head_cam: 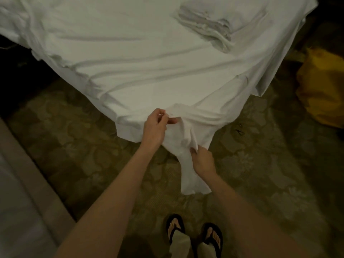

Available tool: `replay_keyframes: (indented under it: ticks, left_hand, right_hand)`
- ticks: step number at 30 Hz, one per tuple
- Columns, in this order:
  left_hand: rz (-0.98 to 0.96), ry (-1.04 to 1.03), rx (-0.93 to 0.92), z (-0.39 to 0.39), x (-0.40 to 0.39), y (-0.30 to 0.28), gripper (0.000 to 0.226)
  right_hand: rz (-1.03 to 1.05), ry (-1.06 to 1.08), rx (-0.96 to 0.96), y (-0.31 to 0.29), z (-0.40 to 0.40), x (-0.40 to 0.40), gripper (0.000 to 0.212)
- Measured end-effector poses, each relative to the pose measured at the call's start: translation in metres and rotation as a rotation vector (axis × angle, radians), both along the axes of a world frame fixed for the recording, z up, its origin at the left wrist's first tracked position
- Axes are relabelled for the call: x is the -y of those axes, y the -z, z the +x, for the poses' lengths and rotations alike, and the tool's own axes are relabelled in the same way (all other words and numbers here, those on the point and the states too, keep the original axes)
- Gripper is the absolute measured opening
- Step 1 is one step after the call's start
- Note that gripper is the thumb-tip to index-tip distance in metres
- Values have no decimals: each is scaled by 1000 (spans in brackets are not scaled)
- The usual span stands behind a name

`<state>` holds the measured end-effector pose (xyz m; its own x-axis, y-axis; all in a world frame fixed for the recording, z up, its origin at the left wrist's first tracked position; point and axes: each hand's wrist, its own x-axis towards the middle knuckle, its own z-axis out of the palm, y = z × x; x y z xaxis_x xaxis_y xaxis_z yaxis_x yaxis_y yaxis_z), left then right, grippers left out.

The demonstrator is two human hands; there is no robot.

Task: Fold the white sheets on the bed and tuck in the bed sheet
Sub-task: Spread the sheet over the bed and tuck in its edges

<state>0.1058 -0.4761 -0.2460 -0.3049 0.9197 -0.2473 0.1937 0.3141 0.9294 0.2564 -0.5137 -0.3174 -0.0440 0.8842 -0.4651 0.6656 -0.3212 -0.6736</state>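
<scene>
left hand: raised, grip pinching bed sheet fold | right hand: lower, grip clutching hanging corner

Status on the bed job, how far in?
Done: a folded white stack lies on the bed. In hand: left hand and right hand both pinch the bed sheet at the corner, which hangs loose toward the carpet. Left: tucking; the sheet's edges hang untucked and its top is wrinkled.

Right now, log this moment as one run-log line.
left hand: pinching bed sheet corner | right hand: gripping hanging corner | folded sheets: stacked on bed | tuck: not done
</scene>
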Motion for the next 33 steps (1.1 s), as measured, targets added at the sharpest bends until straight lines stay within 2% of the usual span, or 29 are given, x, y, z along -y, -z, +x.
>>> replay_keyframes:
  ticks: [3, 6, 8, 9, 10, 13, 17, 19, 21, 24, 26, 27, 28, 29, 33]
  left_hand:
    - [-141, 122, -38, 4, 6, -9, 17]
    - [-323, 392, -127, 14, 24, -16, 70]
    - [-313, 441, -222, 19, 29, -22, 97]
    - [-289, 413, -245, 21, 28, -28, 102]
    - [-263, 345, -235, 22, 25, -37, 99]
    - [-132, 91, -119, 13, 11, -65, 62]
    - [-87, 118, -331, -19, -13, -99, 35]
    - [-72, 133, -404, -38, -24, -114, 21]
    - [-71, 141, -437, -58, -34, -123, 17]
    - [-118, 218, -406, -75, -44, -138, 18]
    - [-164, 324, -340, -82, -50, -147, 16]
    - [-191, 369, -317, -86, -52, -151, 23]
    - [-224, 408, -303, -89, -54, -155, 30]
    - [-259, 435, -295, -93, -56, -157, 33]
    - [-394, 486, -257, -100, -63, -161, 17]
  right_hand:
    - [130, 16, -82, -40, -1, -23, 31]
    - [168, -122, -46, -85, -15, -49, 31]
    - [215, -152, -26, -113, -26, -64, 40]
    - [235, -127, -51, -126, -30, -71, 43]
    - [249, -83, -97, -137, -34, -78, 45]
    - [278, -1, -208, -169, -44, -94, 46]
    - [329, -40, -126, -194, -45, -110, 42]
    - [278, -51, -94, -197, -44, -113, 26]
    - [173, -84, -91, -199, -45, -113, 12]
    - [27, -187, -147, -193, -43, -112, 39]
    - [-22, -325, -73, -186, -41, -113, 73]
    - [-27, -385, -12, -185, -41, -114, 88]
    - [-15, -414, 19, -182, -41, -116, 94]
    - [21, -408, 16, -182, -43, -120, 89]
    - [212, -422, -31, -184, -52, -137, 31]
